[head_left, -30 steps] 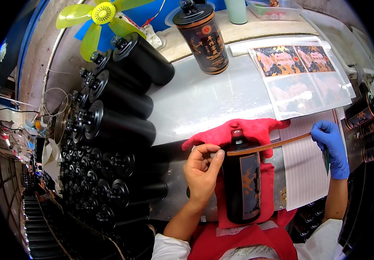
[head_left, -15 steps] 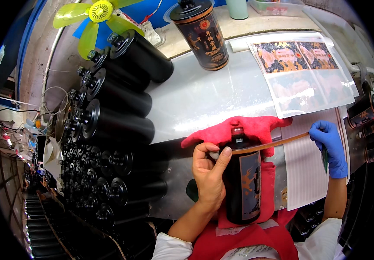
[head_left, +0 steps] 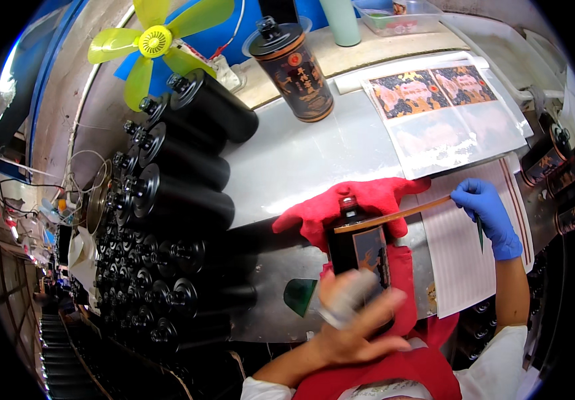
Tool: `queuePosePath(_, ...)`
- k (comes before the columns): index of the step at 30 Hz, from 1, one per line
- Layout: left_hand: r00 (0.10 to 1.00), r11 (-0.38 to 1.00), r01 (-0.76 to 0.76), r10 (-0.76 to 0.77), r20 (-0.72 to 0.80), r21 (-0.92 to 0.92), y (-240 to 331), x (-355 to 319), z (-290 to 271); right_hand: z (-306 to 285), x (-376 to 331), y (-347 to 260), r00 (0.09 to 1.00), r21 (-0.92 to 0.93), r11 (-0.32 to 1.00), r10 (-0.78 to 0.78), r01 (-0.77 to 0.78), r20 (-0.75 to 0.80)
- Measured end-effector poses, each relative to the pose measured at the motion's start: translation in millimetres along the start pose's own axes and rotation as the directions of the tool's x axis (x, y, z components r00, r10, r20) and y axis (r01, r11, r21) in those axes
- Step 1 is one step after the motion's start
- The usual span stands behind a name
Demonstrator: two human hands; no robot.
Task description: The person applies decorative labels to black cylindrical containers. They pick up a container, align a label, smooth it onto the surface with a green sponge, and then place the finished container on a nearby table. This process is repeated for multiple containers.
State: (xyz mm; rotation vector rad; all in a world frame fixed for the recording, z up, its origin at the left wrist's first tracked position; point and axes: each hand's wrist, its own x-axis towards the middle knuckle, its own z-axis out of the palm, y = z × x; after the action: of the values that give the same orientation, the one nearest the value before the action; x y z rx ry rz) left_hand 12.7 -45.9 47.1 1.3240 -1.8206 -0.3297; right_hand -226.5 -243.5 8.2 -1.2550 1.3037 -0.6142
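Observation:
A black bottle [head_left: 357, 250] lies on a red cloth [head_left: 367, 200] on the metal table, its neck pointing away from me. A thin brown label strip [head_left: 394, 218] runs across the bottle's shoulder. My right hand [head_left: 489, 213], in a blue glove, pinches the strip's right end over a white lined sheet [head_left: 464, 267]. My bare left hand [head_left: 357, 317] is blurred with motion above the bottle's near end. Something pale shows among its fingers, and I cannot tell whether it grips anything.
Several black bottles [head_left: 181, 200] lie stacked along the left. An upright labelled bottle [head_left: 297, 70] stands at the back beside a yellow-green fan [head_left: 157, 40]. Printed label sheets [head_left: 444, 107] lie at the back right, and more labelled bottles [head_left: 554, 160] sit at the right edge.
My left hand has left the strip's left end and swept down toward me over the bottle. The right hand still holds the strip's other end.

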Motion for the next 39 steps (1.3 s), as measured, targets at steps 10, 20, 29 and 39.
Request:
queuePosePath(10, 0.966, 0.962, 0.164, -0.112, 0.231, -0.218, -47, -75, 19, 20, -12, -19, 0.996, -0.001, 1.0, -0.012, 0.012, 0.084)
queuePosePath(20, 0.935, 0.806, -0.288, 0.121, 0.332, 0.517, 1, -35, 10, 37, -15, -28, 0.99, 0.027, 0.999, 0.029, -0.033, 0.137)
queuePosePath(29, 0.998, 1.0, 0.005, -0.004, 0.059, -0.008, -48, -91, 19, 68, -24, -48, 0.956, 0.038, 0.998, 0.028, -0.041, 0.292)
queuePosePath(39, 0.984, 0.943, -0.061, 0.002, 0.176, 0.329, -8, -43, 15, 83, -36, -69, 0.935, 0.062, 0.997, 0.023, -0.048, 0.355)
